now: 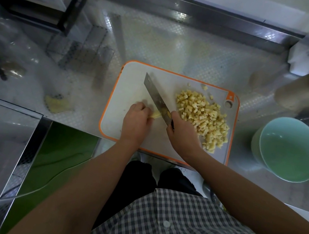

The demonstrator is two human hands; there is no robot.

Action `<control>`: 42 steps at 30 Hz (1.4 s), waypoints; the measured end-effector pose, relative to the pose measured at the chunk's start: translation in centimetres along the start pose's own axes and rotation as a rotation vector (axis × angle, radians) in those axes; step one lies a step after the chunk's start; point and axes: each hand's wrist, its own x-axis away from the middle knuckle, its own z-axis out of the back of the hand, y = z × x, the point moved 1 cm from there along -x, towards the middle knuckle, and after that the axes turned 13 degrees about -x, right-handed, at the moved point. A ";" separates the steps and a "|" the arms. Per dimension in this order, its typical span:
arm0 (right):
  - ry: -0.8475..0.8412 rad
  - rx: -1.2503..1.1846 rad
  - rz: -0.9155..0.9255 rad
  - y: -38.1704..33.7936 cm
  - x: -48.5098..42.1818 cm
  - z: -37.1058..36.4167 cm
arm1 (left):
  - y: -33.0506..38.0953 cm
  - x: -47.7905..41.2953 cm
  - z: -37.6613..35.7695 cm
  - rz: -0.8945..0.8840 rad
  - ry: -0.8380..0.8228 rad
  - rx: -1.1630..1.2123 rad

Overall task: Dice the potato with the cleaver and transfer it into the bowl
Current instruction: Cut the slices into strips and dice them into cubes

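Holding last potato strips (156, 114) in curled left hand (136, 120), cleaver (156, 95) clamped in right hand (183, 132); best to chop evenly just beside tucked knuckles.

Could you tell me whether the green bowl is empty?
Empty: the round pale green bowl shows a bare inside; the diced potato pile lies on the orange-rimmed white cutting board.
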 end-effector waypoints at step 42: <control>-0.030 0.053 0.040 -1.4 0.2 -1.6 | -0.6 0.8 0.9 0.084 -0.026 0.106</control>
